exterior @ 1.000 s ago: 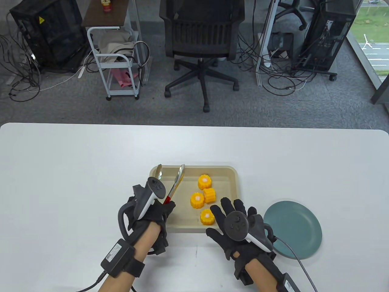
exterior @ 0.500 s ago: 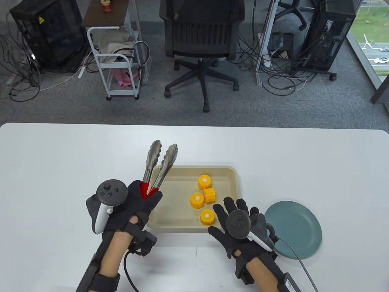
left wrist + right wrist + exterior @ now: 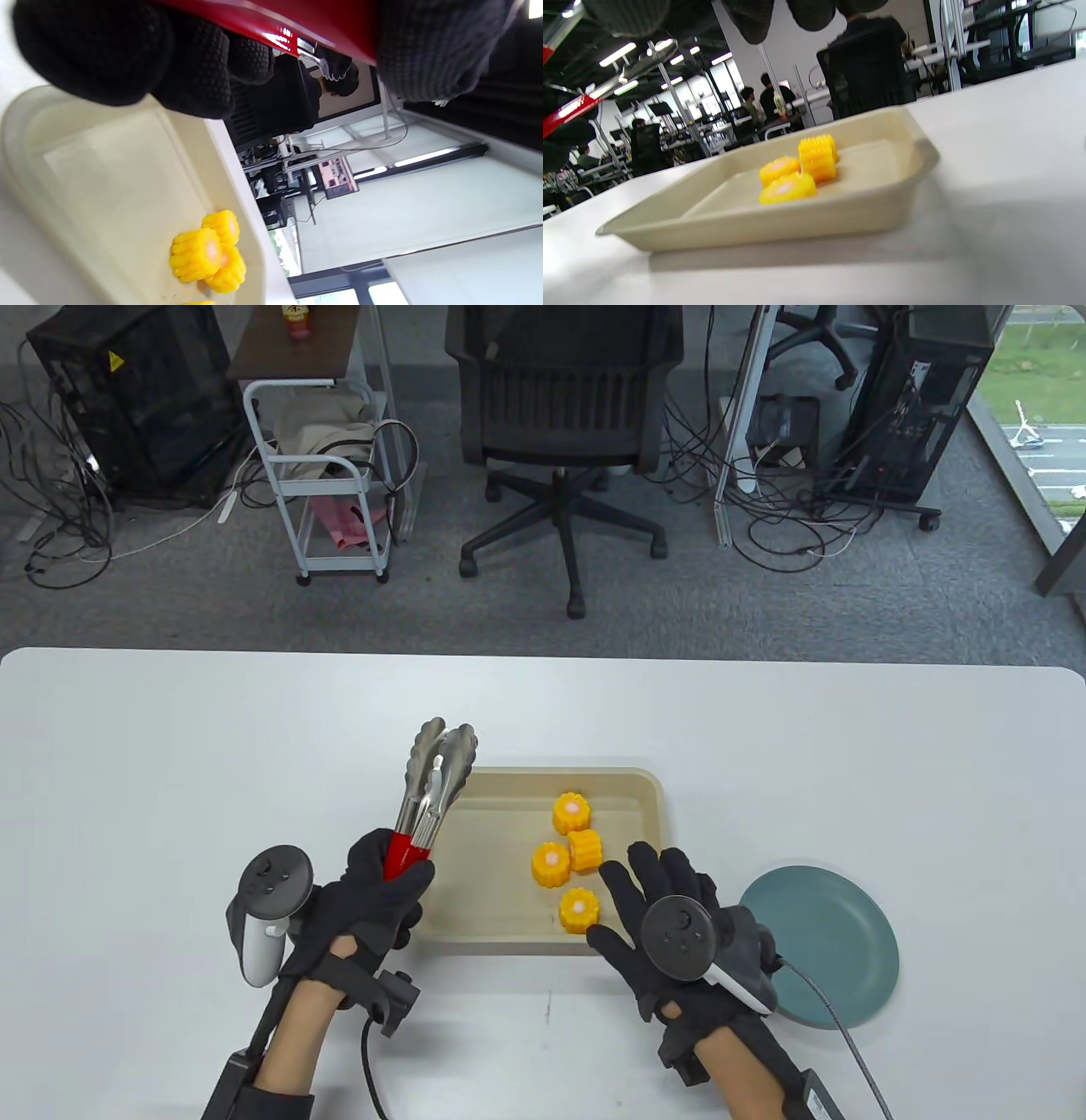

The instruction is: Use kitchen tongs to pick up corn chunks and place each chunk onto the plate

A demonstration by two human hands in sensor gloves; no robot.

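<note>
The white counter [image 3: 170, 780] carried everything, and on it sat a beige tray [image 3: 501, 933] with a blue-grey plate [image 3: 840, 950] lying to its right, near but apart and holding nothing. In the tray lay 4 corn chunks [image 3: 567, 861]: 1 near the far side, 2 touching each other in the middle, and 1 by the near rim.

The left hand [image 3: 373, 899] gripped the kitchen tongs [image 3: 428, 789] by their red handle end, fingers curled round it, with the steel arms pointing away from the person over the tray's far left corner and the 2 scalloped tips squeezed almost together. The right hand [image 3: 670, 933] rested open with straight fingers at the tray's near right corner, its fingertips just beside the nearest chunk, holding nothing.

No chunk had yet reached the plate, so the step in hand looked like bringing the tongs to a first chunk. To do it well, the grip would probably need easing so the tips spread, then lowering them either side of a single chunk, likely the lone near one. A firm squeeze on the ribbed sides seems wise, since a round chunk could roll or slip.

No brand, label or writing could be read on the task's things.
</note>
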